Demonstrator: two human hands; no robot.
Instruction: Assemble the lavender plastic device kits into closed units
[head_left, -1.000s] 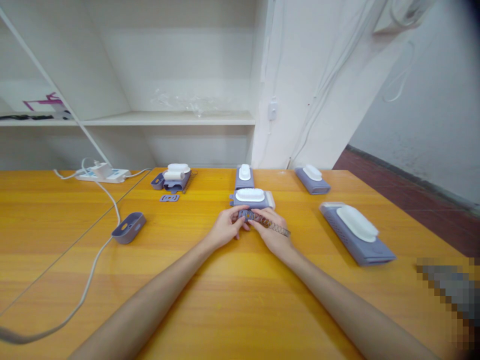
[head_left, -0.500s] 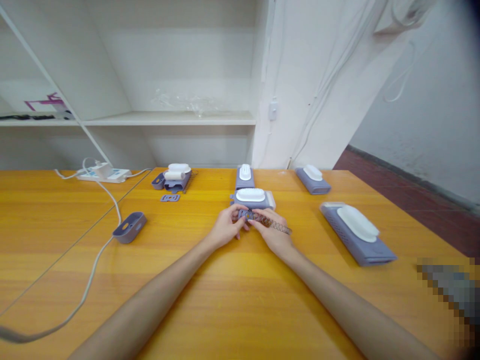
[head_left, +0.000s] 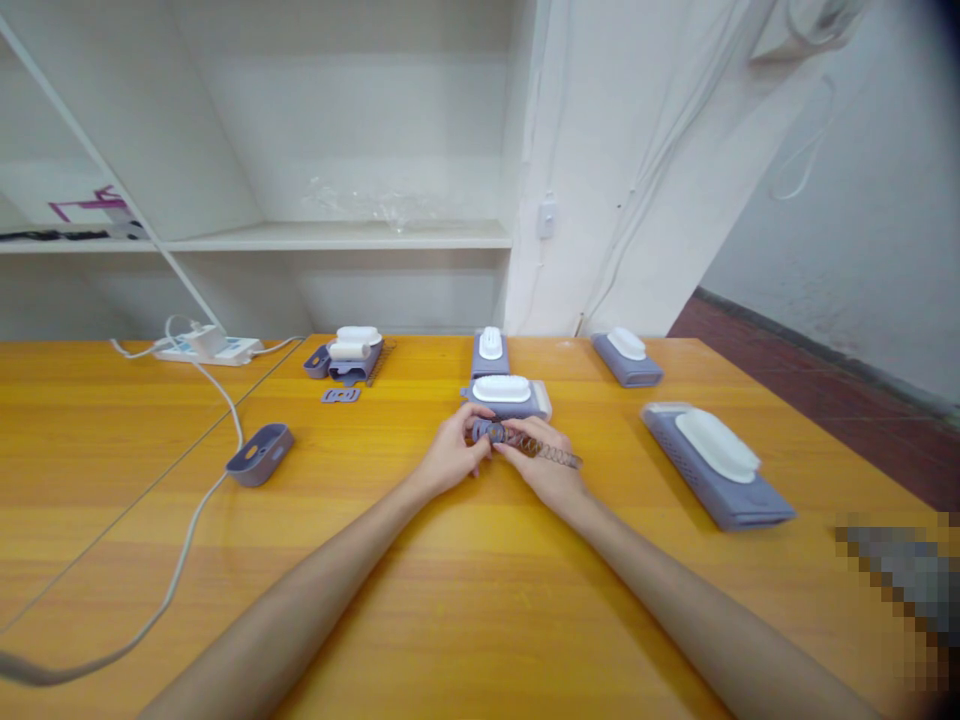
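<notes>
Between the fingers of my left hand (head_left: 454, 446) is a small flat grey-purple plate (head_left: 481, 430) with cut-outs. My right hand (head_left: 546, 468) pinches a coiled metal spring (head_left: 544, 450), whose loose end sticks out to the right over the knuckles. The spring's left end meets the plate; whether it is hooked on cannot be told. Just beyond my fingers lies a grey-purple case with a white oval brush-like piece (head_left: 501, 389) on top and a pale strip at its right end.
Similar cases stand at the back middle (head_left: 490, 350), back right (head_left: 627, 357) and right (head_left: 716, 465). A partly dismantled case (head_left: 356, 355) sits back left, near a loose plate (head_left: 340, 396). A hollow grey-purple cap (head_left: 259, 455), white cable (head_left: 187, 545) and power strip (head_left: 208, 350) lie left.
The plate has shifted and turned slightly between my fingertips, and my left hand has moved a little to the left. The spring stays in my right hand.
</notes>
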